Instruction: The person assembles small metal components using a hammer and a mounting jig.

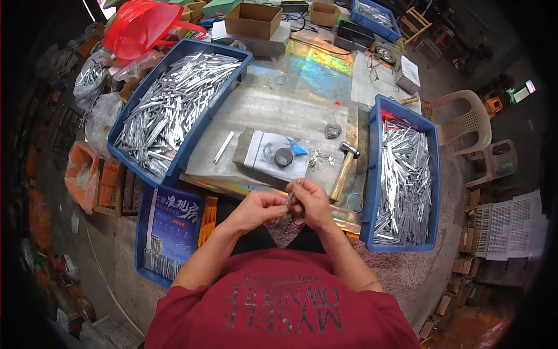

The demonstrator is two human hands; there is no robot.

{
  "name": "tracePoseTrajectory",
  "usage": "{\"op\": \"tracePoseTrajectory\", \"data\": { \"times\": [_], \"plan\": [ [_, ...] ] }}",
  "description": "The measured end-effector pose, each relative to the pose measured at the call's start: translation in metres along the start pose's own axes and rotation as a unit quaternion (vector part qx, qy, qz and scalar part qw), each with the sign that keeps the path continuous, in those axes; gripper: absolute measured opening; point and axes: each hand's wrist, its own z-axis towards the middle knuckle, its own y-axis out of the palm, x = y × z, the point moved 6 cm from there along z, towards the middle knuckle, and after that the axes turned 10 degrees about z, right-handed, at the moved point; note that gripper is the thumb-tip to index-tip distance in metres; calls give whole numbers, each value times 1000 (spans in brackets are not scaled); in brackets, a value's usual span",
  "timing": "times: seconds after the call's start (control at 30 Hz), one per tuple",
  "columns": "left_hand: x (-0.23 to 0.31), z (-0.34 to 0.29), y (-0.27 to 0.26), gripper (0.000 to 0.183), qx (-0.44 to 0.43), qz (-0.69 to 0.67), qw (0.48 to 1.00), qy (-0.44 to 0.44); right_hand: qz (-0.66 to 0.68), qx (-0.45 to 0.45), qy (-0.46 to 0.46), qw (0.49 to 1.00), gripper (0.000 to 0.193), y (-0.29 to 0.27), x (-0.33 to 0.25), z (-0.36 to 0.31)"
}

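My left hand (258, 210) and my right hand (312, 205) meet in front of me, just off the table's near edge. Both are closed, fingertips pinched together around a small greyish piece (290, 200), mostly covered by the fingers; its kind is unclear. Beyond them, a block (243, 147) carries a white paper pad (261, 152) with a dark ring (283, 157) and a blue scrap (297, 148) on it. Small pale metal bits (321, 159) lie beside the block. A hammer (343, 173) with a wooden handle rests to the right. Slim silver strips (224, 147) lie left of the block.
Blue bins full of silver metal strips flank the work area: one left (243, 58), one right (372, 174). Another blue bin (141, 232) stands below left. A red plastic bag (139, 29), a cardboard box (253, 20) and a beige chair (465, 119) surround the table.
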Motion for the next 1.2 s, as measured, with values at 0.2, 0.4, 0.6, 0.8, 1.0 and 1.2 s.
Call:
{"op": "tracePoseTrajectory", "data": {
  "times": [0.2,0.4,0.6,0.8,1.0,1.2],
  "plan": [
    [-27,4,4,12,-24,133,991,1,-88,-26,-36,995,19,-8,13,-10],
    [-24,-3,-3,13,-18,92,995,-24,-235,136,-171,947,17,-58,-26,5],
    [-24,-3,-6,12,-2,53,998,-13,-594,177,-319,717,9,-70,-56,29],
    [-27,-5,-11,12,12,47,999,-20,-707,165,-242,644,4,-61,-42,44],
    [-29,-4,-11,12,19,40,999,-20,-769,149,-197,590,9,-58,-35,49],
    [-31,-5,-13,12,17,39,999,-12,-667,185,-238,681,5,-72,-42,45]
  ]
}}
